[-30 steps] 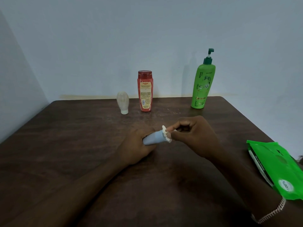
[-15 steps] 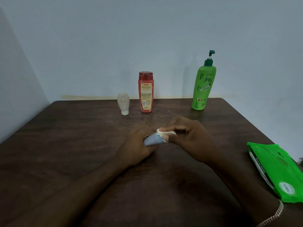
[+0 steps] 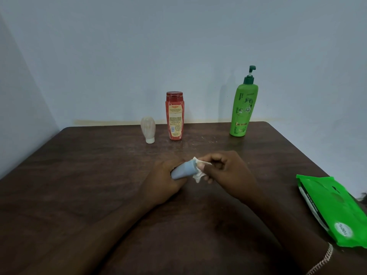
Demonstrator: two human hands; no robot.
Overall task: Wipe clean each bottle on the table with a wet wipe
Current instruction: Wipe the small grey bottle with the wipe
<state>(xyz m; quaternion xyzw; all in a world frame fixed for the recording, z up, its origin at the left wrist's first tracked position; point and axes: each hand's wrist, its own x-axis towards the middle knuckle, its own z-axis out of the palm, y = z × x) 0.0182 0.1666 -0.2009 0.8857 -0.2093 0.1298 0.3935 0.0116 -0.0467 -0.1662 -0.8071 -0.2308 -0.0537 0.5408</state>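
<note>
Dark table (image 3: 89, 175), mid-frame: left hand (image 3: 160, 181) grips a grey bottle (image 3: 183, 171), right hand (image 3: 228, 171) pinches a wet wipe (image 3: 198, 175) on its end; the body probably needs wiping next.

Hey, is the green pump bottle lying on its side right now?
No, the green pump bottle stands upright near the far edge of the table, to the right of the red bottle.

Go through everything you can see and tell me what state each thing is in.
Blue bottle: tilted, gripped by left hand.
Wipe: crumpled, pinched by right hand against the bottle's end.
Red bottle: upright, cap closed.
Green pump bottle: upright.
Clear bottle: standing on its cap.
Wipes pack: lying flat.
</note>
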